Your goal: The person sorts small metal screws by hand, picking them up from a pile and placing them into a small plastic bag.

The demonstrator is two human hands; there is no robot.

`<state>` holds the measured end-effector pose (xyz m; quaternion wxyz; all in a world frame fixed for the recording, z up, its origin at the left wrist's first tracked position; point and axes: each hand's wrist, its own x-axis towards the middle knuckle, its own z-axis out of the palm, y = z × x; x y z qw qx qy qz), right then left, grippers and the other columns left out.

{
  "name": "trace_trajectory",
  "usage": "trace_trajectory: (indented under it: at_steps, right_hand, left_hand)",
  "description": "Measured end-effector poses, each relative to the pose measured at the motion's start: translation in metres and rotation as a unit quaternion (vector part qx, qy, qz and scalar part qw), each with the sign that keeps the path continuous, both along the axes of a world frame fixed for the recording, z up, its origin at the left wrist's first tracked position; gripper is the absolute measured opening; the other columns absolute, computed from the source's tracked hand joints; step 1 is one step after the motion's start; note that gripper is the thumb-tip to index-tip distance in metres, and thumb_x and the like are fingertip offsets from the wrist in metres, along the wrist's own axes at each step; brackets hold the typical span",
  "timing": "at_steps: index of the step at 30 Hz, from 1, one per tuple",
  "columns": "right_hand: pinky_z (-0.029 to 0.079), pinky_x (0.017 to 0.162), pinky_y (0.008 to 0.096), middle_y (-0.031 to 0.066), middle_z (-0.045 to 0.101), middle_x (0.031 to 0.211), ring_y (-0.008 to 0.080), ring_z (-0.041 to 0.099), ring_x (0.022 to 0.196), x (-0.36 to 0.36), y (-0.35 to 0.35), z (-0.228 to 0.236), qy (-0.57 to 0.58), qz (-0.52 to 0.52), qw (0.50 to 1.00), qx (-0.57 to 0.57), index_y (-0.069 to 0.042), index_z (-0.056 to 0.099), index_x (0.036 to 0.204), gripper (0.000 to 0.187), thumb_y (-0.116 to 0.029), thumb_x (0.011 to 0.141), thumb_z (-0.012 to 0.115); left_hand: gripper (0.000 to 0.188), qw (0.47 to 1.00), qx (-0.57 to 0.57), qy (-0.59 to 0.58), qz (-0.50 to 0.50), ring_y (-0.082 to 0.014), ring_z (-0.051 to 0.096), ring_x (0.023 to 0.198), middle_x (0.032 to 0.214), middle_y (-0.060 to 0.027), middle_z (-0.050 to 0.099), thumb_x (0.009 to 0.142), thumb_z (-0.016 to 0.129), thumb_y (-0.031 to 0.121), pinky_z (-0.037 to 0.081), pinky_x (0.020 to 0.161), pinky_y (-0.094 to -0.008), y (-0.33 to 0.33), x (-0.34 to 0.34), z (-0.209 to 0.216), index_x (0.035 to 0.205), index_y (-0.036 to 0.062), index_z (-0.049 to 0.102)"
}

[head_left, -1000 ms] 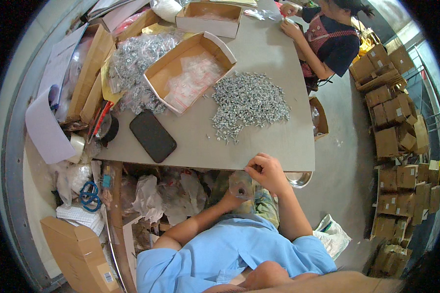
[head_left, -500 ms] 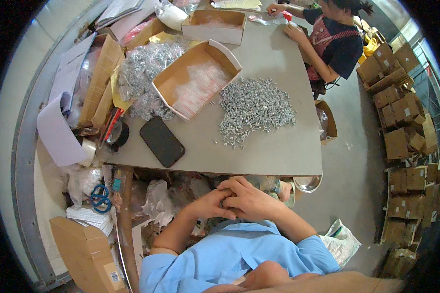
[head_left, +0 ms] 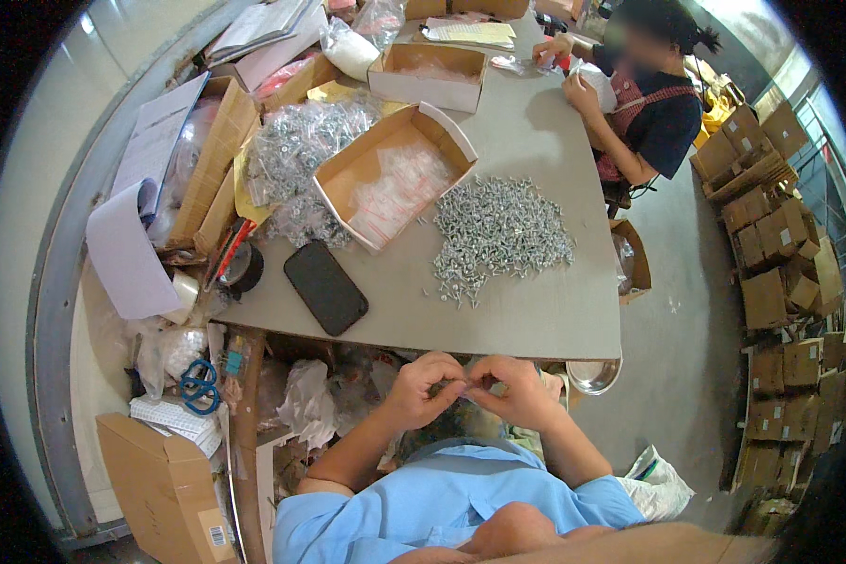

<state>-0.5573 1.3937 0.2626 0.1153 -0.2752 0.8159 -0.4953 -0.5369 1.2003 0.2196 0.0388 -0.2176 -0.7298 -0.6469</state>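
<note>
Just past the table's front edge, my left hand (head_left: 426,389) and my right hand (head_left: 517,391) meet with their fingertips pinched together. Whatever lies between the fingers, if anything, is too small to make out. Beyond them a loose pile of silver screws (head_left: 503,235) is spread on the grey table (head_left: 399,324). Left of the pile stands an open cardboard box (head_left: 341,179) with small clear plastic bags (head_left: 397,186) inside. A black phone (head_left: 326,288) lies flat nearer my left hand.
Bagged metal hardware (head_left: 301,150) is heaped at the left, near a roll of black tape (head_left: 244,268) and blue-handled scissors (head_left: 198,386). A co-worker (head_left: 644,113) handles a white item at the far right. Stacked cartons (head_left: 775,273) line the right side. A metal bowl (head_left: 594,376) sits below the table's corner.
My hands have gone from clasped, one over the other, to fingertips meeting in a pinch. The view has shifted slightly. The co-worker now has a white item in one hand.
</note>
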Motion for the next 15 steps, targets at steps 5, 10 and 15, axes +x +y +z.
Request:
trace_trajectory:
  at_steps: [5, 10, 15]
  right_hand:
    - [0.044, 0.067, 0.0379, 0.0110, 0.058, 0.078, 0.0301, 0.055, 0.076, -0.005, 0.003, -0.001, 0.100, 0.079, 0.991, -0.032, -0.004, 0.056, 0.082, 0.013, -0.005, 0.075, 0.067]
    - [0.043, 0.069, 0.0375, 0.0110, 0.054, 0.077, 0.0307, 0.052, 0.076, -0.007, 0.002, -0.005, 0.075, 0.071, 0.993, -0.054, -0.003, 0.054, 0.078, 0.009, -0.002, 0.074, 0.062]
    - [0.044, 0.063, 0.0350, 0.0107, 0.054, 0.076, 0.0270, 0.053, 0.070, -0.018, 0.022, -0.020, 0.055, -0.047, 0.996, -0.055, -0.001, 0.053, 0.077, 0.008, -0.001, 0.075, 0.061]
  left_hand:
    - [0.007, 0.998, 0.026, -0.038, -0.043, -0.0219, 0.060, 0.072, 0.080, -0.0099, 0.064, 0.077, 0.067, 0.004, 0.048, 0.067, -0.0318, 0.000, -0.003, -0.001, 0.076, 0.0003, 0.061]
    - [0.011, 0.991, 0.063, -0.120, -0.024, -0.0137, 0.056, 0.070, 0.076, -0.0071, 0.061, 0.078, 0.066, 0.008, 0.046, 0.063, -0.0270, -0.007, -0.008, 0.005, 0.075, 0.0000, 0.060]
    - [0.008, 0.973, 0.054, -0.061, 0.215, -0.0031, 0.047, 0.063, 0.074, 0.0044, 0.057, 0.084, 0.065, 0.010, 0.039, 0.056, -0.0198, -0.062, -0.067, 0.018, 0.082, 0.0024, 0.063]
